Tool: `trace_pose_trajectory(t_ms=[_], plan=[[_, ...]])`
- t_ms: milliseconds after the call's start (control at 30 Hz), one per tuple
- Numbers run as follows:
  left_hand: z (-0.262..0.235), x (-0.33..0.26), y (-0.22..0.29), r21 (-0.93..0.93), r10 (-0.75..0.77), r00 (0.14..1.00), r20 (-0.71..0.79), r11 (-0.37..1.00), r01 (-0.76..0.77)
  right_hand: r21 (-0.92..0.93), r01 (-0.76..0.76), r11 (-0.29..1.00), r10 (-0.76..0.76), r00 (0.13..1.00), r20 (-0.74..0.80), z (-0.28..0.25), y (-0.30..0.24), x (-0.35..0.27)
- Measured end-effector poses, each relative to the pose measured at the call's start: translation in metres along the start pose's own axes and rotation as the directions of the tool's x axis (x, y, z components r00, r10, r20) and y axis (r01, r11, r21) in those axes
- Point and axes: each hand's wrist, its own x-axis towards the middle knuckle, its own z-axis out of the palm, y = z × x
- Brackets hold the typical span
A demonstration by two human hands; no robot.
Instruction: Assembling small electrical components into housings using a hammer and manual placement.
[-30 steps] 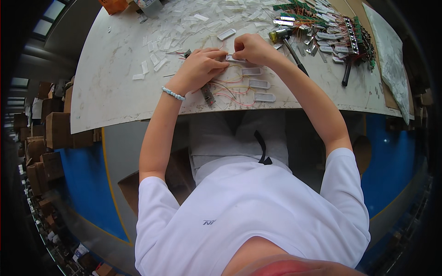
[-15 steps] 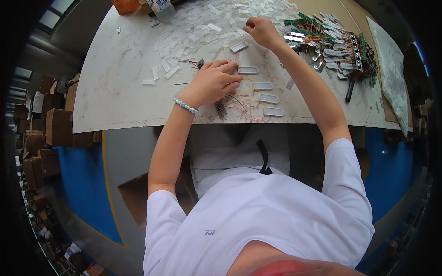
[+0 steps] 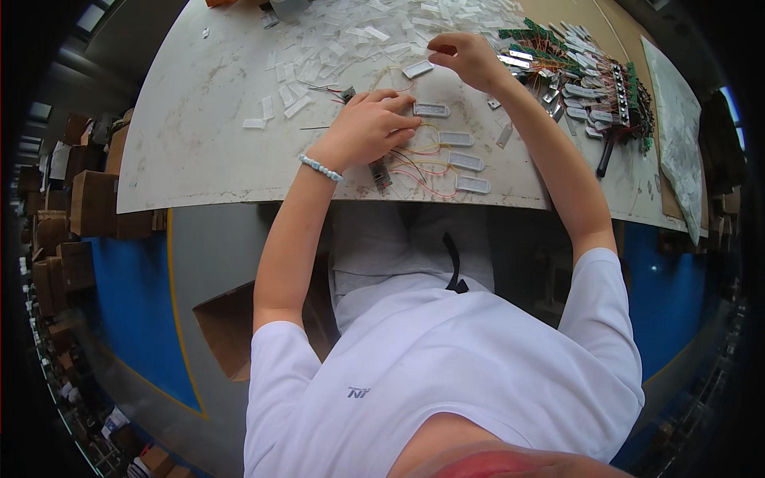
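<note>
My left hand [image 3: 362, 131] lies palm down on the table [image 3: 207, 151], fingers spread, the tips at the left end of a white rectangular module with rounded ends [image 3: 431, 110]. A small green circuit board [image 3: 380, 174] with red, black and yellow wires shows below it; another board [image 3: 347, 94] lies beyond its knuckles. Farther right, my right hand [image 3: 470, 62] is raised with thumb and fingertips pinched; what they hold is too small to tell. A similar white module [image 3: 417, 69] lies just below those fingertips. Several more, such as the white module [image 3: 457, 139], form a column nearer me.
Loose translucent strips [image 3: 374, 33] cover the table's far middle. At the right lies a heap of wired green boards and white modules [image 3: 586, 80], with a black handle [image 3: 607, 155] sticking out. Beyond it is a plastic sheet [image 3: 673, 135]. An open cardboard box [image 3: 231, 327] stands below the table's edge.
My right hand has shifted slightly right and nearer me relative to the strips, its fingertips still pinched. My left hand stays by the same module. The whole view has tilted a little.
</note>
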Motion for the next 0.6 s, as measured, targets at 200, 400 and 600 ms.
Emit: trace_pose_trajectory(t_ms=[200,400,600], plan=[[0.001,0.004,-0.001,0.067,0.058,0.998,0.027,0.996,-0.060,0.135,-0.057,0.989,0.034,0.986,0.166,-0.002,-0.018,-0.065],[0.000,0.003,0.002,0.072,0.062,0.998,0.033,0.995,-0.064,0.126,-0.098,0.987,0.081,0.988,0.131,0.010,-0.022,-0.074],[0.004,0.000,0.001,0.095,0.062,0.998,0.010,0.993,-0.063,0.103,-0.078,0.992,0.065,0.990,0.127,0.012,-0.022,-0.074]])
